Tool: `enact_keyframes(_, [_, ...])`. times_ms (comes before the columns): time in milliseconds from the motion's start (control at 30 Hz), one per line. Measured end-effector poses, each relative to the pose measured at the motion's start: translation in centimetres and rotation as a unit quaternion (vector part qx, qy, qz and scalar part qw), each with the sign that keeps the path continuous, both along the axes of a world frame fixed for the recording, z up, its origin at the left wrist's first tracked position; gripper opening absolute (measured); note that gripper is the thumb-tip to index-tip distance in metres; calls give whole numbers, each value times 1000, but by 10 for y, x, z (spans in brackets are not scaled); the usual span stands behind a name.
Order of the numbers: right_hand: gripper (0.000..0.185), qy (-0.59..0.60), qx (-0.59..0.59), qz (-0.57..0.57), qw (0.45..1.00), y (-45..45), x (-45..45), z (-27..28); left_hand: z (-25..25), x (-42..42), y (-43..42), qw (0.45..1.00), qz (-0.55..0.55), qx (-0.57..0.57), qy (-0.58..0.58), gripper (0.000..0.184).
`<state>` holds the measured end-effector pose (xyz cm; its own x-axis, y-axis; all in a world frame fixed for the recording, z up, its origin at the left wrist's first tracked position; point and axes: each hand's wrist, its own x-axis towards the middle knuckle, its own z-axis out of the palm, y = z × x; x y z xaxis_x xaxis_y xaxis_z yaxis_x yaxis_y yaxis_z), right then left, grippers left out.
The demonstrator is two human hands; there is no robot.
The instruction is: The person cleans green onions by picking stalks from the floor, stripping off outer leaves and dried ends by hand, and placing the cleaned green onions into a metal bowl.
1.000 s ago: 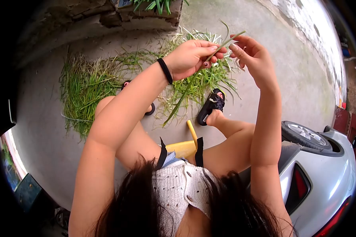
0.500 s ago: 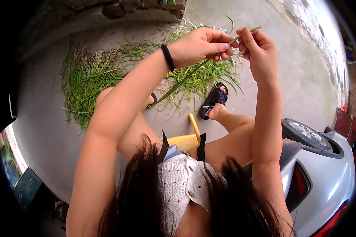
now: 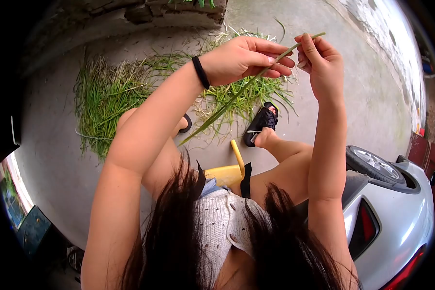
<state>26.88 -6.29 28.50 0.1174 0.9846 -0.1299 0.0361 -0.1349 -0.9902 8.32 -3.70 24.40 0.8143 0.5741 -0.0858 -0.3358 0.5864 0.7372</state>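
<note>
A long green grass-like stalk [image 3: 230, 102] slants from above my lap up to the right, its pale cut end above my right hand. My left hand [image 3: 256, 60], with a black band at the wrist, holds it lightly between thumb and fingers; the fingers are stretched out behind it. Close to the pale end, my right hand [image 3: 319, 55] pinches the stalk between thumb and forefinger. A small whitish bit shows beneath those right fingers, too small to name. Below the hands, loose green stalks [image 3: 246, 99] are spread on the ground.
A thick heap of grass-like stalks [image 3: 108, 96] lies on the concrete floor [image 3: 53, 159] to the left. Between my legs is a yellow seat or frame [image 3: 222, 175] with an upright bar. A silver toy-like car [image 3: 401, 208] stands at right, a low ledge [image 3: 179, 17] at the back.
The stalk has shifted slightly up and right, and its leafy end now hangs free above my lap. My left fingers have straightened; my right hand has moved a little right.
</note>
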Motion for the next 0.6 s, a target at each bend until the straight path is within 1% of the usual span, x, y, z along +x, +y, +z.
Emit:
enact_keyframes(133, [23, -12, -3, 0, 1000, 2, 3, -1, -1, -1, 1, 997, 10, -74, -20, 32])
enact_keyframes(233, [24, -27, -5, 2, 1000, 3, 2, -1, -1, 5, -6, 992, 76, 51, 82, 28])
enact_keyframes(267, [24, -31, -5, 3, 1000, 2, 1, -1, -3, 7, -7, 986, 108, 71, 105, 26])
enact_keyframes(367, [24, -14, 14, 8, 1000, 1, 1, 0, -4, 9, -8, 982, 143, 4, 124, 22])
enact_keyframes(467, [24, 10, 25, 2, 1000, 3, 6, 2, -13, 6, -5, 972, 148, 5, 182, 28])
enact_keyframes(567, [24, 15, 17, 6, 1000, 4, 13, 2, -13, -4, 6, 936, 121, 50, 326, 42])
enact_keyframes(600, [23, 15, 13, 8, 1000, 4, 13, 3, -16, -5, 8, 928, 126, 117, 331, 51])
